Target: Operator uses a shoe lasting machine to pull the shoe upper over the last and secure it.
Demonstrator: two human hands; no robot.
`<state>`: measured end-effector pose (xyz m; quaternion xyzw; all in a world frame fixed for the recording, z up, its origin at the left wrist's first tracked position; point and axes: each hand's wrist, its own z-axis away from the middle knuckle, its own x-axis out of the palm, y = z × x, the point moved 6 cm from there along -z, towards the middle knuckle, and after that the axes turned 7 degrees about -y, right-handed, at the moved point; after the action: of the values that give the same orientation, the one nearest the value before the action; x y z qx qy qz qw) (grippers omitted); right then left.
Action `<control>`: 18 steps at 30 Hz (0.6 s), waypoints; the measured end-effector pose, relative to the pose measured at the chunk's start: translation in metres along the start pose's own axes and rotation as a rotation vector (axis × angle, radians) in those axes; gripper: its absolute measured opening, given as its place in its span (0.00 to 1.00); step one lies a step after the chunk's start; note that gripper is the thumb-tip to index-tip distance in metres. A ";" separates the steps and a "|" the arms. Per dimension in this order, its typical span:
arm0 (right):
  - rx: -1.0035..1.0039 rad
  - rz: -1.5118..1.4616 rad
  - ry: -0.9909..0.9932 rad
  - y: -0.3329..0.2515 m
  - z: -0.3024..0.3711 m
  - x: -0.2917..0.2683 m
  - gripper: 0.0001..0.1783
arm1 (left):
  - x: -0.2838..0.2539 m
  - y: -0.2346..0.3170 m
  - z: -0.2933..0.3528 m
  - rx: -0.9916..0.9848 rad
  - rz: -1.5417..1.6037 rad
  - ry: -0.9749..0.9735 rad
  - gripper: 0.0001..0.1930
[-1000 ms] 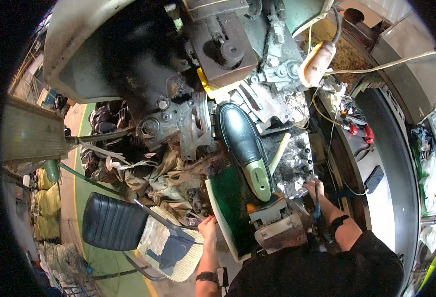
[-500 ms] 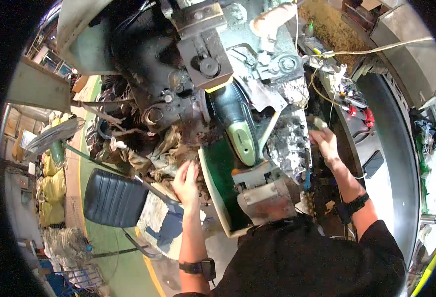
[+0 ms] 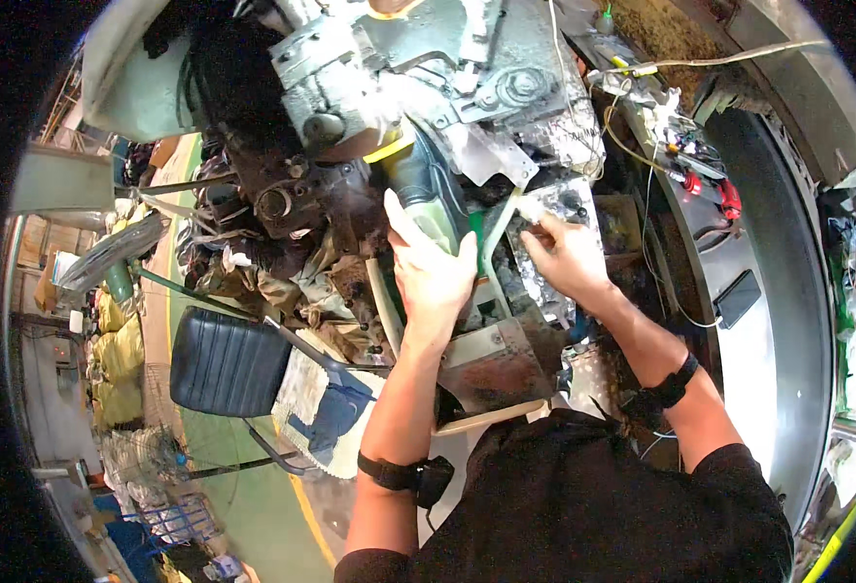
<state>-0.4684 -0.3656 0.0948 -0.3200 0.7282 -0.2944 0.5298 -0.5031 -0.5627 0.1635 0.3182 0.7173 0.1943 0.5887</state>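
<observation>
2 hands on the mounted shoe

Nearest us, our left hand (image 3: 435, 277) lies flat over the heel of the dark shoe (image 3: 426, 185), palm pressing rather than clenching, while our right hand (image 3: 566, 255) pinches a small pale piece (image 3: 537, 209) just beside it. Farther off, the shoe's toe sits in the grimy machine head (image 3: 418, 78). We judge the shoe seated, with the working of it barely begun.

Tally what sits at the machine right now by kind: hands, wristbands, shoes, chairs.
Hands: 2, left hand on the shoe, right hand beside it
Wristbands: 2, left wristband, right wristband
Shoes: 1, dark shoe in the machine
Chairs: 1, black chair
Total: 6
</observation>
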 end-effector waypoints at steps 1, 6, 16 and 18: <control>0.001 0.024 -0.009 0.003 0.000 0.001 0.14 | 0.002 -0.001 0.000 0.005 -0.012 0.006 0.58; -0.009 -0.018 0.026 0.004 0.002 -0.002 0.16 | 0.002 0.006 0.003 0.009 -0.048 0.026 0.58; 0.012 -0.043 -0.028 0.006 0.003 -0.002 0.16 | 0.002 0.008 0.005 0.024 -0.004 0.035 0.57; 0.018 -0.037 -0.024 0.004 0.003 -0.002 0.15 | 0.002 0.007 0.005 0.039 -0.009 0.037 0.57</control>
<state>-0.4658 -0.3612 0.0923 -0.3323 0.7130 -0.3066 0.5359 -0.4970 -0.5565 0.1652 0.3228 0.7332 0.1835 0.5697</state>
